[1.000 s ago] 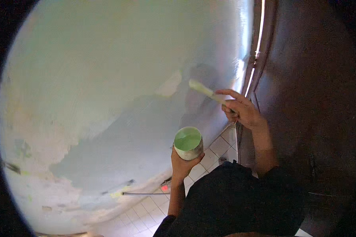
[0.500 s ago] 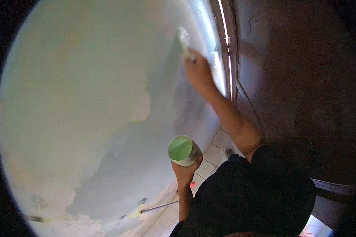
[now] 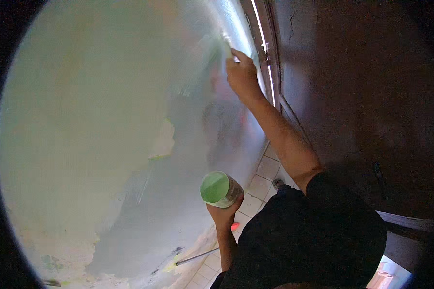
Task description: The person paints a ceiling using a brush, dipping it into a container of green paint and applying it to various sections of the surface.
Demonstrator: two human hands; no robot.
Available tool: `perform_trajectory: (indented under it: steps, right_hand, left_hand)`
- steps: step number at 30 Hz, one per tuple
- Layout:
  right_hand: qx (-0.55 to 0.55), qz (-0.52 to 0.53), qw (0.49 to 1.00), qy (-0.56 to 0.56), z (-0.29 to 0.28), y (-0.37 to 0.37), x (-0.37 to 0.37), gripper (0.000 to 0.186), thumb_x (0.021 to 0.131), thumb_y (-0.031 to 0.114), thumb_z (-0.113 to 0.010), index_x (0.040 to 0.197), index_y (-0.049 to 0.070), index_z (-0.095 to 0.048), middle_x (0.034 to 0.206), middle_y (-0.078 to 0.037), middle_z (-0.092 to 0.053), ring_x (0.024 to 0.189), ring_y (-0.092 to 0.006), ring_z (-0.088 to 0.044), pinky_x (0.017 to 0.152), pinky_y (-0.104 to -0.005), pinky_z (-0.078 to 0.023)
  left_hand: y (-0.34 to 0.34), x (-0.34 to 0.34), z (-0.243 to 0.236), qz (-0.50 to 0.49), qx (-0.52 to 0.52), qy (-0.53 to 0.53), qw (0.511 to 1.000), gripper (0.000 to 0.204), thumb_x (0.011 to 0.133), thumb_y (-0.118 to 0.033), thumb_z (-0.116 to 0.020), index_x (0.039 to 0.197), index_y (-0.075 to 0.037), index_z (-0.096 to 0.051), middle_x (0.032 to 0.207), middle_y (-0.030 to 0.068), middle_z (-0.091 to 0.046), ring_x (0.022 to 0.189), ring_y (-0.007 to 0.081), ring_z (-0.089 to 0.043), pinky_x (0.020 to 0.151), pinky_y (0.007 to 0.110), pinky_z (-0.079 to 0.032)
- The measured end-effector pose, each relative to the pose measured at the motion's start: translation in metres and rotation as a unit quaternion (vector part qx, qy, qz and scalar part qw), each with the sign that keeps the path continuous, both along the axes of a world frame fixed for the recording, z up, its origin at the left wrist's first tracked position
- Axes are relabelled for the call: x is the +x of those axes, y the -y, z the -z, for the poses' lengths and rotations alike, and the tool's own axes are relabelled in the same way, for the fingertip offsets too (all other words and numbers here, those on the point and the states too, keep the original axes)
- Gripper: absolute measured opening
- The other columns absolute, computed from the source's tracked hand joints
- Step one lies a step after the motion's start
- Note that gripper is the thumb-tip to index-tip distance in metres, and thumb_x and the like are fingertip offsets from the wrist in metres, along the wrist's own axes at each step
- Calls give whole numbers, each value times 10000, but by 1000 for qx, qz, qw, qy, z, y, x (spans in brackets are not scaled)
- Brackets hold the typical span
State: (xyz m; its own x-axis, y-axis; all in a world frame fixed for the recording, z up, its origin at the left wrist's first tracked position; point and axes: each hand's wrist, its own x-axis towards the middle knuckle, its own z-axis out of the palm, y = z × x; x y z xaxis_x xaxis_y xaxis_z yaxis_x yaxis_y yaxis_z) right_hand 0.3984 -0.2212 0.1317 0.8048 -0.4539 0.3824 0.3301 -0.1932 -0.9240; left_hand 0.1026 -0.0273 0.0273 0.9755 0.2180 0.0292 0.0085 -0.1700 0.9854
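Note:
My left hand (image 3: 223, 215) is wrapped round a can of light green paint (image 3: 215, 187), its open top tilted toward the wall (image 3: 106, 120). Up near the wall's right edge, my right hand (image 3: 242, 76) grips a paintbrush (image 3: 227, 49). The brush's pale bristles appear to be against the wall, though they are blurred. Pale green covers much of the wall's left and upper part. A bluish-grey patch (image 3: 178, 178) spreads below the brush, with a few pale streaks in it.
To the right of the wall stands a dark brown door (image 3: 352, 96), with bright light along the gap by its frame. Below are white floor tiles (image 3: 258, 185), a thin rod (image 3: 196, 257) leaning near the wall's foot, and a small red thing (image 3: 235, 226).
My right hand has moved up and a little right along the wall with the paintbrush, nearer the door frame. The whole view has shifted slightly. The can stays in my left hand.

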Motion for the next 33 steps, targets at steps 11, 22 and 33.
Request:
perform_trajectory:
  steps: [11,22,33]
  right_hand:
    - [59,-328,943,-12,-14,-82,-193,454,1006,97,-562,1441,-32,-532,745,-63,-593,675,-113,-575,637,-322,-483]
    - [-138,171,948,228,-58,-51,2,457,937,158,-581,1308,-107,-617,742,-208,-670,687,-243,-667,661,-399,-534]
    - [37,-211,974,74,-42,-54,-142,457,991,112,-580,1421,-39,-564,812,-37,-649,684,-86,-562,600,-297,-456]
  left_hand:
    - [-2,-2,6,-19,-6,-30,999,726,627,-215,-975,1230,4,-633,1152,109,-703,1028,236,-680,954,382,-535]
    - [-7,-9,11,-12,51,8,999,676,647,-219,-961,1207,-1,-651,1160,108,-708,1041,239,-683,963,391,-532]
    - [-2,-1,4,-5,-4,17,1000,743,625,-204,-977,1244,8,-627,1198,110,-684,1089,227,-662,966,391,-534]
